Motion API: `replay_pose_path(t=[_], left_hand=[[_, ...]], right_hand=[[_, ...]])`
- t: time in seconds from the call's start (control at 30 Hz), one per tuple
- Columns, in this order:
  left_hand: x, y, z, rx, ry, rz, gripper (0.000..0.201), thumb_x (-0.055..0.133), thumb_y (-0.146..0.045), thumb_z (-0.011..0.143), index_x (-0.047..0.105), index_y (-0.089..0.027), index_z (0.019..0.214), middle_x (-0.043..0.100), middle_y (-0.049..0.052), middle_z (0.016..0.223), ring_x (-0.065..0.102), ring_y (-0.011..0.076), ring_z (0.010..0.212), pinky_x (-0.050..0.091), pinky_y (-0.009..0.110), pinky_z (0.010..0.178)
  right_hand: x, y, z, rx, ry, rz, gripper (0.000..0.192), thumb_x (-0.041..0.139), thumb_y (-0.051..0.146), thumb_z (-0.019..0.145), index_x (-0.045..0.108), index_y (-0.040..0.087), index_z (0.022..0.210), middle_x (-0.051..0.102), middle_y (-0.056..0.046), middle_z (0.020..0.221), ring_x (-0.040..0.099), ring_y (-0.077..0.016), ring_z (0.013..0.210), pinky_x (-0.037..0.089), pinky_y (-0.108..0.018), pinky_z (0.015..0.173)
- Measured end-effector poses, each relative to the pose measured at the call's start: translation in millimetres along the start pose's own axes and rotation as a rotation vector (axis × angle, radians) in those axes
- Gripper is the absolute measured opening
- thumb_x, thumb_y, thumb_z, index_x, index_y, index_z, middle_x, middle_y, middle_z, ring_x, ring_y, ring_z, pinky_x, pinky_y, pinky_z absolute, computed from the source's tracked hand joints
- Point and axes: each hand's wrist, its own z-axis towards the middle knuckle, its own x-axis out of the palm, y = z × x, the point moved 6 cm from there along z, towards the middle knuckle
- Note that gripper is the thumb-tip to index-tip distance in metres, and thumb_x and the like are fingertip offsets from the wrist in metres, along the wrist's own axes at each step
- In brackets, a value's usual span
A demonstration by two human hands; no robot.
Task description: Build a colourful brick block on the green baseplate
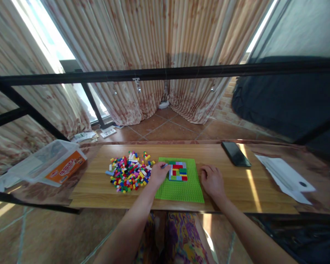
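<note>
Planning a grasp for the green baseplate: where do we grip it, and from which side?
Probably the near edge of the green baseplate, coming from the person's side. It lies flat on the table, with that edge close to the table's front. The left hand covers the left edge, the right hand rests just off the right edge, and the built bricks sit toward the far side.

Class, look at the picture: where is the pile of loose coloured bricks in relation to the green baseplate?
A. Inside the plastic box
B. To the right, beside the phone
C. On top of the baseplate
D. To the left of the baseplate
D: the pile of bricks lies on the table left of the green baseplate, next to the left hand.
</note>
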Motion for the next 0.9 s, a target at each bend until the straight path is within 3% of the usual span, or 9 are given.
replay_pose_path(t=[0.4, 0.9], left_hand=[[2.4, -8, -4, -0.131, -0.01, 0.08, 0.023, 0.063, -0.035, 0.067, 0.06, -0.015, 0.055, 0.043, -0.006, 0.047, 0.035, 0.0083, 0.049, 0.022, 0.023, 0.049], [2.7, -12, -4, -0.136, -0.072, 0.212, 0.026, 0.062, -0.031, 0.068, 0.05, -0.018, 0.049, 0.04, -0.006, 0.046, 0.037, 0.0097, 0.05, 0.023, 0.023, 0.05]], right_hand=[[-1, 0, 0, -0.028, -0.05, -0.027, 0.019, 0.045, 0.016, 0.086, 0.063, 0.017, 0.09, 0.065, -0.009, 0.094, 0.052, -0.0218, 0.09, 0.038, -0.034, 0.086], [0, 1, -1, -0.041, -0.048, -0.042, 0.02, 0.045, 0.016, 0.087, 0.064, 0.017, 0.092, 0.065, -0.01, 0.096, 0.053, -0.0226, 0.092, 0.039, -0.036, 0.086]])
